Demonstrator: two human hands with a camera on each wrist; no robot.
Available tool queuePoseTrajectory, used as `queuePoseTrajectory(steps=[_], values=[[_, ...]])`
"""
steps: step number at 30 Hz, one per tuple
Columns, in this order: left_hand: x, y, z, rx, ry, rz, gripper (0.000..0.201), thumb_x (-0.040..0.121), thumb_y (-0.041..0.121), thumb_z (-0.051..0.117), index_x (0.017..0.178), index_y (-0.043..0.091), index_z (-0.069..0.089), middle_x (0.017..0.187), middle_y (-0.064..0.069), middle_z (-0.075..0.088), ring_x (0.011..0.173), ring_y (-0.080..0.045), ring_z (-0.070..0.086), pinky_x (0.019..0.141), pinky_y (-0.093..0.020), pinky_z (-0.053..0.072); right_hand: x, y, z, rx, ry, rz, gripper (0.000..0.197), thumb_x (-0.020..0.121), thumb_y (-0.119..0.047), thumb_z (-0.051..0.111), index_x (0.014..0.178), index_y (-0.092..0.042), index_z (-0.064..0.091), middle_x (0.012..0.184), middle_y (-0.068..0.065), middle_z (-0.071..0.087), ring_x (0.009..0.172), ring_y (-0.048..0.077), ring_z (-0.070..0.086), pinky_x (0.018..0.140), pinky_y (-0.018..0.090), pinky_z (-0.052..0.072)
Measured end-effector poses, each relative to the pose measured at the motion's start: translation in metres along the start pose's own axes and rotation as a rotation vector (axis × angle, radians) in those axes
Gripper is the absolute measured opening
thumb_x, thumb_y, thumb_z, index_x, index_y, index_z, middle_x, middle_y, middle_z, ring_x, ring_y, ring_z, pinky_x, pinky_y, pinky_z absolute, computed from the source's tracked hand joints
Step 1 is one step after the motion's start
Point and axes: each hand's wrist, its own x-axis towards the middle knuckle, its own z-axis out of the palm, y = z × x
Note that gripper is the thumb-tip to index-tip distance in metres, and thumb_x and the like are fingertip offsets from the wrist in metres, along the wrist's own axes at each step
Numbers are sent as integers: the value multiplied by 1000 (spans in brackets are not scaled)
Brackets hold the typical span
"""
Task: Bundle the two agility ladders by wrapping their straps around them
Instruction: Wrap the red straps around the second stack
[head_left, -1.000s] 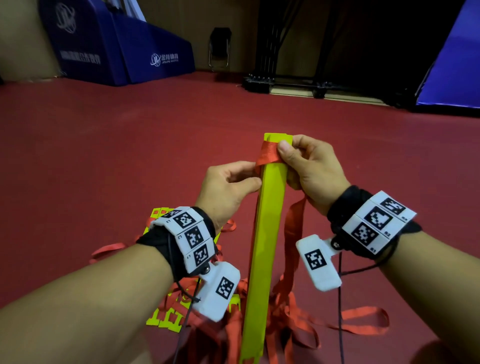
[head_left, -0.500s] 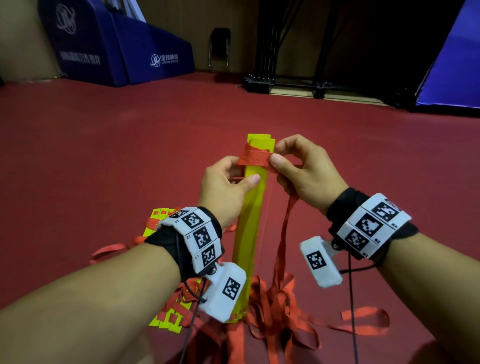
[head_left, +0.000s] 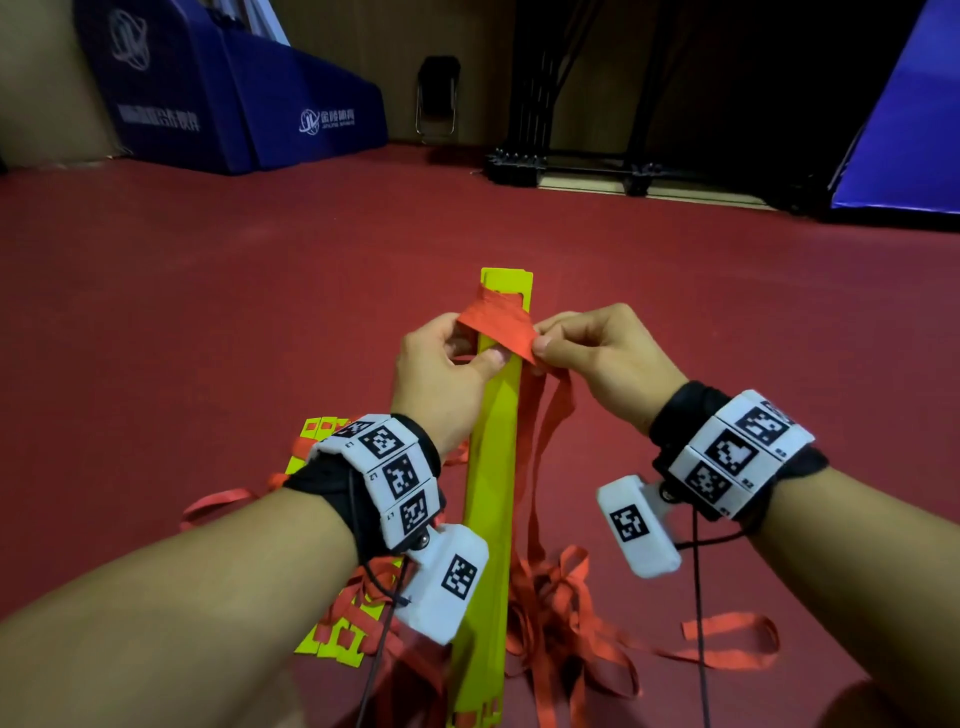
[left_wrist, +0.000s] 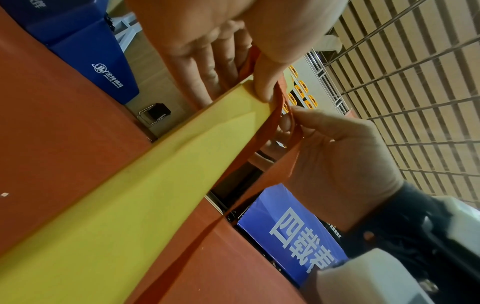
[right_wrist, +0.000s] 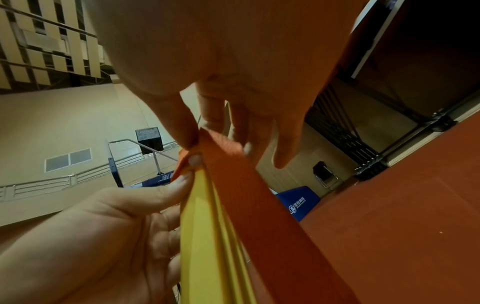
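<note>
A stack of yellow ladder rungs (head_left: 491, 467) stands nearly upright in front of me, its lower end on the red floor. A red strap (head_left: 496, 330) crosses its upper end. My left hand (head_left: 441, 364) grips the stack near the top, thumb on its front face (left_wrist: 262, 82). My right hand (head_left: 597, 353) pinches the red strap (right_wrist: 218, 148) between thumb and forefinger just right of the stack. Loose strap (head_left: 550, 447) hangs down from that pinch. The second ladder (head_left: 332, 623), yellow rungs with red straps, lies on the floor behind my left wrist, partly hidden.
Loose red strap loops (head_left: 727, 639) lie tangled on the floor around the stack's base. Blue padded blocks (head_left: 228, 104) stand at the far left, a black metal rack (head_left: 571, 166) at the back, a blue mat (head_left: 914, 130) at the right.
The strap has come round the top of the stack toward me. My right hand has dropped lower and moved right, pulling the strap across. The stack has tilted back to nearly upright.
</note>
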Motion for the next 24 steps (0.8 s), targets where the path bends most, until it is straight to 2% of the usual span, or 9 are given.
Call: queuePoseTrajectory(steps=[2, 4, 6, 8, 12, 14, 16, 19, 24], values=[[0, 0, 0, -4, -17, -14, 25, 70, 28, 72, 93, 20, 73, 85, -1, 78, 87, -29, 74, 81, -55, 59, 0, -2, -1, 1, 35, 6, 24, 88, -20, 68, 65, -13, 69, 77, 5, 73, 68, 31, 60, 69, 46, 48], [1, 0, 0, -18, -25, -19, 25, 71, 28, 72, 94, 20, 73, 86, -2, 78, 88, -28, 75, 84, -54, 59, -1, -4, -3, 76, 76, -10, 18, 91, -7, 68, 76, -11, 60, 72, 14, 69, 62, 26, 59, 63, 40, 46], [2, 0, 0, -35, -31, -29, 21, 72, 26, 71, 93, 20, 73, 87, -2, 78, 86, -24, 74, 87, -50, 59, 0, -5, -4, 123, 98, -23, 22, 91, 2, 66, 85, -14, 51, 67, 7, 64, 63, 23, 57, 61, 34, 44], [2, -1, 0, -55, -49, -35, 14, 80, 17, 73, 93, 21, 71, 84, 2, 77, 81, -16, 70, 85, -41, 57, 2, -3, -4, 65, 63, -52, 19, 95, -1, 63, 91, -18, 56, 69, -1, 61, 69, 22, 56, 66, 37, 47], [3, -3, 1, -81, -91, -37, 27, 92, -5, 64, 100, 20, 69, 77, 13, 73, 76, -6, 66, 78, -28, 52, 0, -6, -3, 0, -15, -80, 11, 93, -22, 61, 83, -23, 63, 75, 3, 56, 72, 20, 52, 72, 51, 51], [3, -2, 0, -90, -97, -46, 28, 92, -5, 64, 99, 21, 69, 78, 12, 73, 79, -10, 66, 80, -31, 53, -1, -9, -5, 54, 10, -60, 9, 86, -27, 63, 79, -22, 60, 72, 3, 58, 70, 20, 50, 63, 41, 43], [2, 0, 0, -112, -102, -55, 25, 85, -1, 66, 99, 20, 71, 88, 5, 76, 87, -17, 70, 86, -38, 54, 0, -8, -7, 116, 34, -51, 11, 83, -27, 64, 76, -20, 59, 71, 5, 65, 70, 20, 52, 66, 33, 40], [1, 2, -1, -130, -107, -66, 35, 70, 7, 60, 100, 20, 73, 92, -1, 77, 87, -20, 70, 82, -41, 54, 0, -3, -8, 3, -3, -60, 18, 87, -32, 64, 75, -18, 64, 84, 23, 70, 73, 21, 54, 72, 36, 41], [1, 2, 0, -131, -103, -88, 36, 70, 10, 60, 99, 24, 75, 94, -3, 77, 96, -28, 73, 91, -56, 56, 0, 5, -5, -95, 5, -78, 14, 92, -19, 69, 78, -22, 67, 75, 4, 69, 70, 14, 60, 70, 38, 49]])
